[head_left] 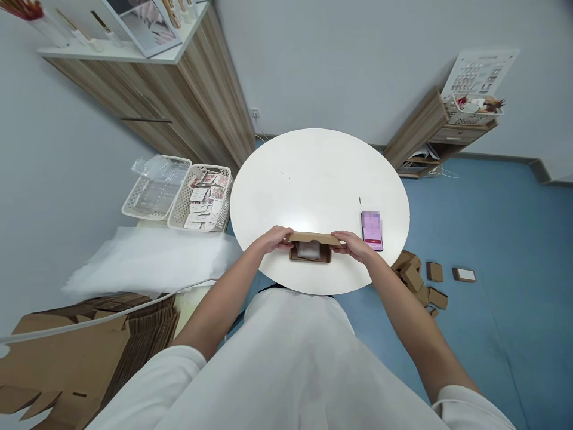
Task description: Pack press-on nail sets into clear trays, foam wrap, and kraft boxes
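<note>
A small brown cardboard box (310, 255) sits near the front edge of the round white table (313, 179), with something white wrapped inside it. Its lid flap (313, 239) stands half raised. My left hand (275, 239) pinches the flap's left end. My right hand (353, 243) grips the flap's right end. Both hands have their fingers closed on the cardboard.
A phone (372, 230) lies on the table just right of my right hand. Two white baskets (179, 194) stand at the left, above white foam sheets (147, 260) and flat cardboard blanks (80, 352). Several closed small boxes (418, 278) lie on the blue floor at the right.
</note>
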`<act>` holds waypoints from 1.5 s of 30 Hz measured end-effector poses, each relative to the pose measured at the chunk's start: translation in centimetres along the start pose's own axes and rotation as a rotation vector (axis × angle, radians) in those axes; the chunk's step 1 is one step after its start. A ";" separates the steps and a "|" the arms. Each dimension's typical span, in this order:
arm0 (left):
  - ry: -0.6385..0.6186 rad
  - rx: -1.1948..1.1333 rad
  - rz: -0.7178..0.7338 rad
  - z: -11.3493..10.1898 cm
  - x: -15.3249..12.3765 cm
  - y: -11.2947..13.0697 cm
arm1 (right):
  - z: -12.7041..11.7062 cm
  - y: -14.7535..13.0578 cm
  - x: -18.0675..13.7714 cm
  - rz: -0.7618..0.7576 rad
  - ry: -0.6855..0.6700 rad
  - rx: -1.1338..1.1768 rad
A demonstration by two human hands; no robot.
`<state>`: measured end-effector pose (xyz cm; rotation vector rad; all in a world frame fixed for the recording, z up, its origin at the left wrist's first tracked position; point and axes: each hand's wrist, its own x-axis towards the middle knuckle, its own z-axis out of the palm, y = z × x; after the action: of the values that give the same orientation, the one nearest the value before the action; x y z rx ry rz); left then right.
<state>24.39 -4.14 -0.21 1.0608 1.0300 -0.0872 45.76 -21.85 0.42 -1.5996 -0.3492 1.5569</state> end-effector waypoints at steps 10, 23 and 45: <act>0.048 0.296 0.128 0.2 0.4 -1.4 | 0.3 1.3 0.1 -0.090 0.076 -0.177; 0.202 0.523 0.156 0.8 0.8 -4.4 | 2.4 5.1 0.8 -0.052 0.360 -0.253; 0.247 0.595 0.369 1.3 -0.2 -6.0 | 3.2 7.6 -0.4 -0.275 0.396 -0.667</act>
<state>22.01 -8.36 -3.96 1.8261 1.0350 0.0439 40.13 -25.48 -4.30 -2.2009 -0.8873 0.9199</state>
